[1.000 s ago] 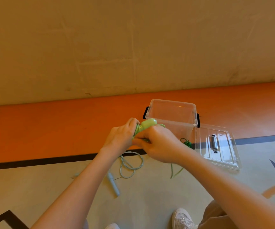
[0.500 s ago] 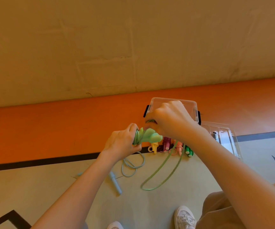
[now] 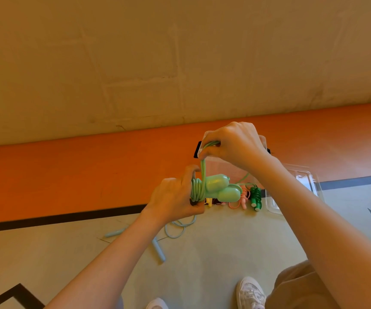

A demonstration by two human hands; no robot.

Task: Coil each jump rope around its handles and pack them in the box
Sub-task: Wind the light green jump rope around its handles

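Floor: pale green floor (image 3: 213, 253) with black lines lies under us, meeting an orange band (image 3: 68, 175) and then a tan wall (image 3: 157, 52) at the far side.
Nearest: our white shoes (image 3: 250, 292) and a tan trouser leg (image 3: 302, 288) show at the bottom right.
Blue rope: a pale blue jump rope (image 3: 157, 247) lies loose on the floor below our left forearm, its handles apart and its cord in slack loops.
Left hand: our left hand (image 3: 175, 198) grips the two mint green handles (image 3: 222, 188) side by side, fingers curled round their left ends, thumb pressed against the coils.
Green rope: the mint green cord (image 3: 196, 189) is wound in several turns round the handles just beside our left fingers, and one strand rises straight up from the coil.
Right hand: our right hand (image 3: 233, 146) is above and slightly farther, fingers clenched on that rising strand, holding it taut.
Other ropes: just beyond the handles, on the floor, lie a pink rope (image 3: 242, 200), a dark green rope (image 3: 256, 196) already coiled, and bits of yellow and dark ones mostly hidden.
Box: the clear box (image 3: 215, 166) with black clips stands behind our hands at the orange band, largely hidden.
Lid: a clear lid (image 3: 302, 177) lies to the right of it.
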